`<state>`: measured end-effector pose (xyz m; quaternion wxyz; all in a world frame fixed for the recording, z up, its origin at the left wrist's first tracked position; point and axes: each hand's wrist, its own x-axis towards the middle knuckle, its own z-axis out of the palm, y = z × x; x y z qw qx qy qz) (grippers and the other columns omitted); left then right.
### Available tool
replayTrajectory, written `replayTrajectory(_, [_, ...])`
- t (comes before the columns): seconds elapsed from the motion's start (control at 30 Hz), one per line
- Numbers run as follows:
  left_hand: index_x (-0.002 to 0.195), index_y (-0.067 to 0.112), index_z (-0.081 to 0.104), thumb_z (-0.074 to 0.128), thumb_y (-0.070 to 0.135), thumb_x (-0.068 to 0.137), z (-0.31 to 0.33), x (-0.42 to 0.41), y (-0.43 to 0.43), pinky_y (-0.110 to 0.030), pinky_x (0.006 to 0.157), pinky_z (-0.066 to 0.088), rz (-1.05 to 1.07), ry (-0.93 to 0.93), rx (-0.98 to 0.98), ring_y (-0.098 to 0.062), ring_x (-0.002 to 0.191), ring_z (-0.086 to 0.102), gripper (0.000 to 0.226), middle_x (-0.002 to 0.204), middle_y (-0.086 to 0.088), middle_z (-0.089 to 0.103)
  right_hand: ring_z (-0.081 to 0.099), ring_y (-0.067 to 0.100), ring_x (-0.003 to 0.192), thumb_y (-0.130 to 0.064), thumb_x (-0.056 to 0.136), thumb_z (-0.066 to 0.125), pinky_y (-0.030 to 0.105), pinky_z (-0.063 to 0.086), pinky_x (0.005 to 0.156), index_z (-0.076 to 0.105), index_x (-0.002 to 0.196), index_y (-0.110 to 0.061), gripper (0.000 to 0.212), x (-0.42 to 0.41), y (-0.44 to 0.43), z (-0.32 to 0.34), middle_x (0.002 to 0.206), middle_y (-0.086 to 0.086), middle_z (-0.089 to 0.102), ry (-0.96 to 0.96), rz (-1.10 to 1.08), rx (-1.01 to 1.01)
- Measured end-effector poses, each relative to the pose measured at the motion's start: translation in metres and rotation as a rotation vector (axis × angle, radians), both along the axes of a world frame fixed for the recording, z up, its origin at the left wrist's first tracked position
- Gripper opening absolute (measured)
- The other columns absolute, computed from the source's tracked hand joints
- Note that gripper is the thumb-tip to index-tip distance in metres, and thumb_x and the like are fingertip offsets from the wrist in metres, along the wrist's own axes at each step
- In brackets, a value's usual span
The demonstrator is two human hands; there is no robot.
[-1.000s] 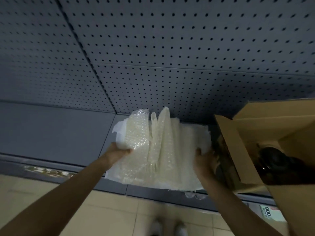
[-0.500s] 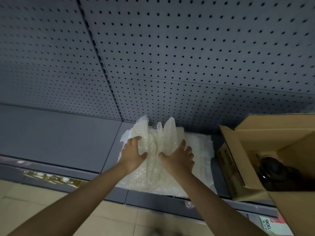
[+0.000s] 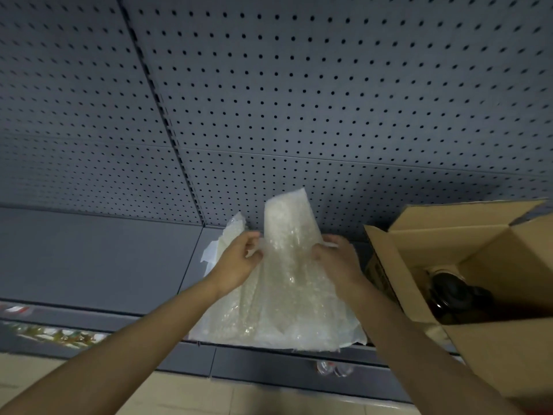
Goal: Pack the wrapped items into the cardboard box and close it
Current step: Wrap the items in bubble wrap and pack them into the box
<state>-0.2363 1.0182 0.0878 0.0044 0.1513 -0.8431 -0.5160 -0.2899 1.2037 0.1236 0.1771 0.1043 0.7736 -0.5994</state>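
A pile of whitish bubble wrap (image 3: 287, 298) lies on the grey shelf (image 3: 98, 259). One sheet of it stands up between my hands. My left hand (image 3: 239, 260) pinches the sheet's left edge and my right hand (image 3: 336, 259) grips its right edge. To the right stands the open cardboard box (image 3: 484, 345) with its flaps up. Dark round items (image 3: 457, 298) sit at its bottom; what they are is unclear.
A grey pegboard wall (image 3: 299, 100) rises behind the shelf. The shelf's front rail (image 3: 269, 363) carries label strips, and a small clear object (image 3: 333, 368) hangs under it. Beige floor tiles (image 3: 185, 396) show below.
My hands went from the outer sides of the bubble wrap pile to its middle. They have since pulled up one sheet, which now stands higher than before. The view shifted slightly.
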Motion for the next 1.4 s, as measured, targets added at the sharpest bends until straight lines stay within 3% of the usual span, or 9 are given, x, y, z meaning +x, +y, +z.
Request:
replayTrajectory(0.13, [0.115, 0.013, 0.061, 0.047, 0.024, 0.099, 0.051, -0.014, 0.003, -0.027, 0.081, 0.054, -0.102, -0.098, 0.585, -0.018, 0.096, 0.065, 0.023, 0.105, -0.002, 0.07, 0.065, 0.027, 0.093, -0.004, 0.079, 0.065, 0.042, 0.055, 0.081, 0.058, 0.111, -0.018, 0.035, -0.005, 0.006, 0.043, 0.105, 0.007, 0.064, 0.053, 0.026, -0.172])
replayTrajectory(0.23, [0.121, 0.004, 0.061, 0.044, 0.027, 0.099, 0.079, -0.025, 0.003, -0.037, 0.091, 0.056, -0.216, -0.049, 0.691, -0.026, 0.103, 0.067, 0.035, 0.114, -0.014, 0.07, 0.067, 0.025, 0.092, -0.007, 0.08, 0.067, 0.042, 0.059, 0.079, 0.054, 0.115, -0.024, 0.041, -0.011, 0.015, 0.065, 0.107, 0.005, 0.065, 0.19, 0.064, -0.154])
replayTrajectory(0.37, [0.127, 0.008, 0.057, 0.054, 0.032, 0.095, 0.103, -0.045, 0.019, -0.039, 0.094, 0.054, -0.318, -0.047, 0.614, -0.026, 0.113, 0.064, 0.04, 0.124, -0.013, 0.066, 0.068, 0.014, 0.087, -0.015, 0.084, 0.069, 0.028, 0.059, 0.068, 0.055, 0.104, -0.031, 0.03, -0.014, 0.041, 0.083, 0.102, 0.0, 0.068, 0.319, 0.099, -0.05])
replayTrajectory(0.53, [0.123, 0.012, 0.06, 0.068, 0.037, 0.082, 0.122, -0.071, 0.072, -0.036, 0.094, 0.053, -0.364, -0.033, 0.519, -0.021, 0.108, 0.067, 0.048, 0.118, -0.005, 0.07, 0.065, 0.02, 0.091, -0.026, 0.093, 0.056, 0.039, 0.055, 0.082, 0.056, 0.086, -0.027, 0.007, -0.013, 0.093, 0.106, 0.095, -0.002, 0.065, 0.387, 0.037, -0.019])
replayTrajectory(0.67, [0.123, 0.009, 0.056, 0.071, 0.033, 0.081, 0.131, -0.09, 0.128, -0.033, 0.085, 0.056, -0.388, -0.006, 0.481, -0.021, 0.104, 0.068, 0.051, 0.117, -0.005, 0.069, 0.064, 0.001, 0.077, -0.038, 0.083, 0.068, 0.02, 0.052, 0.064, 0.049, 0.099, -0.021, 0.03, -0.021, 0.145, 0.122, 0.093, -0.009, 0.06, 0.402, 0.108, 0.034])
replayTrajectory(0.93, [0.131, 0.018, 0.046, 0.075, 0.025, 0.08, 0.115, -0.12, 0.228, -0.019, 0.086, 0.049, -0.462, -0.02, 0.284, -0.008, 0.107, 0.06, 0.059, 0.122, 0.003, 0.06, 0.064, 0.008, 0.09, -0.017, 0.069, 0.083, 0.019, 0.056, 0.064, 0.045, 0.118, -0.028, 0.062, -0.073, 0.282, 0.106, 0.103, -0.008, 0.063, 0.374, 0.091, 0.107])
replayTrajectory(1.07, [0.122, 0.019, 0.057, 0.075, 0.026, 0.081, 0.09, -0.13, 0.239, -0.027, 0.101, 0.041, -0.409, 0.002, -0.208, -0.017, 0.119, 0.053, 0.045, 0.129, -0.002, 0.055, 0.067, 0.008, 0.095, -0.062, 0.053, 0.078, 0.039, 0.056, 0.086, 0.056, 0.112, -0.046, 0.065, -0.106, 0.354, 0.091, 0.106, -0.016, 0.069, 0.427, 0.338, 0.503])
replayTrajectory(1.2, [0.12, 0.031, 0.053, 0.071, 0.038, 0.08, 0.069, -0.121, 0.244, -0.044, 0.106, 0.033, -0.254, -0.08, -0.734, -0.029, 0.126, 0.038, 0.045, 0.132, -0.004, 0.04, 0.065, 0.004, 0.08, -0.08, 0.063, 0.052, 0.034, 0.053, 0.078, 0.046, 0.118, -0.052, 0.062, -0.124, 0.374, 0.068, 0.091, -0.015, 0.071, 0.597, 0.648, 0.999])
replayTrajectory(1.4, [0.143, 0.034, 0.019, 0.066, 0.058, 0.077, 0.037, -0.109, 0.242, -0.046, 0.097, 0.043, -0.102, -0.522, -0.63, -0.04, 0.124, 0.04, 0.085, 0.142, -0.017, 0.021, 0.053, -0.001, 0.098, -0.027, 0.084, 0.067, 0.005, 0.038, 0.076, 0.06, 0.122, -0.032, 0.039, -0.111, 0.352, 0.046, 0.114, -0.019, 0.06, 0.402, 1.041, 0.779])
